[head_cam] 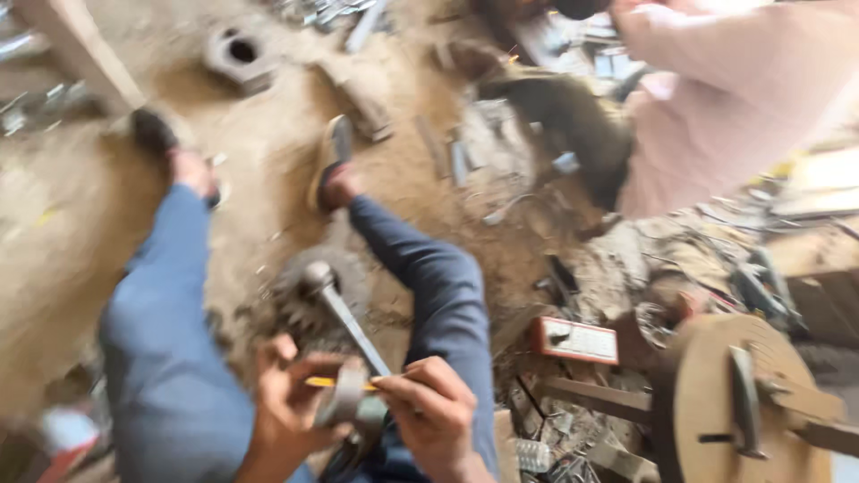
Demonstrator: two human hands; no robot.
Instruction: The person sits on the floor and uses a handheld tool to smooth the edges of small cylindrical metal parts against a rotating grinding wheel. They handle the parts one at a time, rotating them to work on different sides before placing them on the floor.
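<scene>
The picture is motion-blurred. My left hand (288, 407) and my right hand (433, 413) sit low in the middle, between my blue-trousered legs. Together they grip a grey metal part (344, 399) with a long steel rod (351, 326) running up and left from it. A thin yellow stick (324, 382), perhaps a pencil, lies across the part between my fingers. The rod's far end rests at a dirty round gear (304, 300) on the sandy ground. My sandalled feet (333, 165) stretch out ahead.
Another person in pink clothing (725, 98) crouches at the top right. A round rusty disc with metal bars (743, 402) stands at the lower right, a small red-edged box (577, 341) beside it. Scrap metal pieces litter the ground at top and right; a cast block with a hole (240, 54) lies top left.
</scene>
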